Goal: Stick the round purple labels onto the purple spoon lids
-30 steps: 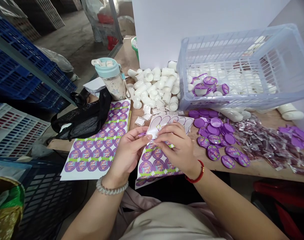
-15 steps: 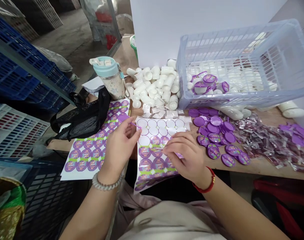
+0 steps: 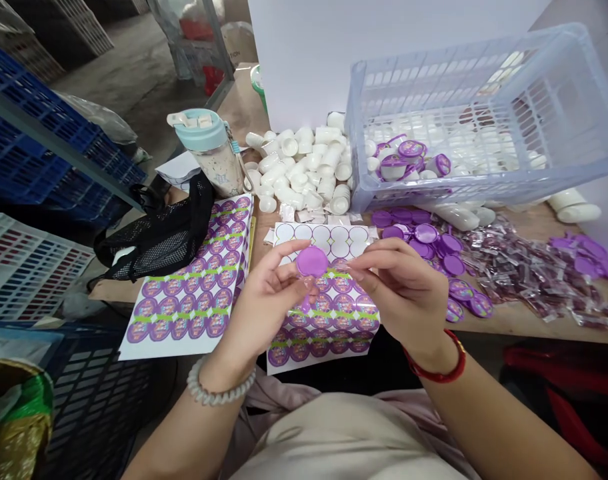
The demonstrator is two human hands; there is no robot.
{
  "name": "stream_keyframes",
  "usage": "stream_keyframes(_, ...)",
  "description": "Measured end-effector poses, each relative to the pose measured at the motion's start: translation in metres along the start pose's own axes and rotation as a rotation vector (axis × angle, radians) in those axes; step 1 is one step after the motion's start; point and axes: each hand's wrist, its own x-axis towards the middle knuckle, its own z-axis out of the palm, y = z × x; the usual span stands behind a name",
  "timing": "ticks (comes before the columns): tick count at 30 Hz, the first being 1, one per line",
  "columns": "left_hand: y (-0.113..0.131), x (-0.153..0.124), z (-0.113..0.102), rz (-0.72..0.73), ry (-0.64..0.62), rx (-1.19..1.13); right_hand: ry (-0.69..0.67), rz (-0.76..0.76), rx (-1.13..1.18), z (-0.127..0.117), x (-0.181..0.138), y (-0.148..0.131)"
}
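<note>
My left hand (image 3: 261,303) is closed on a plain purple round lid (image 3: 312,261), holding it up by its edge with its flat face towards me. My right hand (image 3: 407,290) is just to the right of the lid, thumb and forefinger pinched together; what they pinch is too small to make out. Both hands hover over a sticker sheet (image 3: 329,327) of purple round labels whose top rows are peeled bare. More purple lids (image 3: 437,243) lie on the wooden table to the right, some with labels on.
A second, full sticker sheet (image 3: 194,293) lies at left beside a black mesh bag (image 3: 159,233) and a teal-capped bottle (image 3: 211,157). White cups (image 3: 304,173) are heaped behind. A clear basket (image 3: 484,187) holds finished cups. Sachets (image 3: 524,267) spread at right. Blue crates (image 3: 34,147) stand at left.
My left hand has raised the purple lid and turned it flat towards me. My right hand has left the sticker sheet and come up beside the lid, fingers pinched.
</note>
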Motion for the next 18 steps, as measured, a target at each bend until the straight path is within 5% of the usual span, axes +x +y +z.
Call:
stream_keyframes(6, 0.011, -0.014, 0.02, -0.105, -0.114, -0.126, -0.081, 0.011, 0.019, -0.004, 0.011, -0.018)
stream_keyframes(18, 0.014, -0.022, 0.027, -0.06, -0.145, -0.127, -0.119, 0.06, 0.037, -0.008, 0.01, -0.026)
